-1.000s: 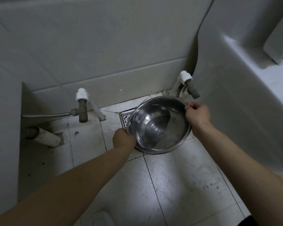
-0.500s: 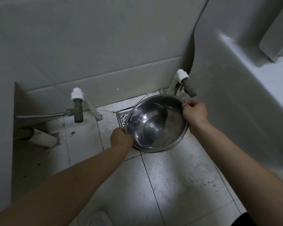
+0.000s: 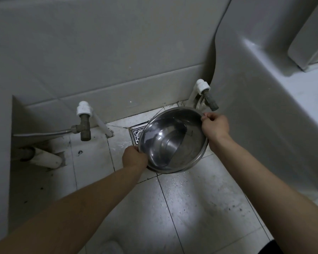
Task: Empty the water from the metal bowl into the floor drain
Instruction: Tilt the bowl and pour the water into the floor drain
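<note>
Over the tiled floor (image 3: pixel 200 208) little has shifted in the last second; the metal bowl (image 3: pixel 173 142) remains in the air, its mouth still turned up toward the person. The left hand (image 3: pixel 134 158) stays clamped on the near-left rim with curled fingers; the right hand (image 3: pixel 216 126) keeps its pinch on the far-right rim. The bowl hangs over the right part of the floor drain (image 3: pixel 136 133); a shallow pool of water (image 3: pixel 165 158) seems still to lie low inside, so the pour looks unfinished and probably needs a steeper tilt toward the grate. Small drops (image 3: pixel 174 177) speckle the nearest tile.
</note>
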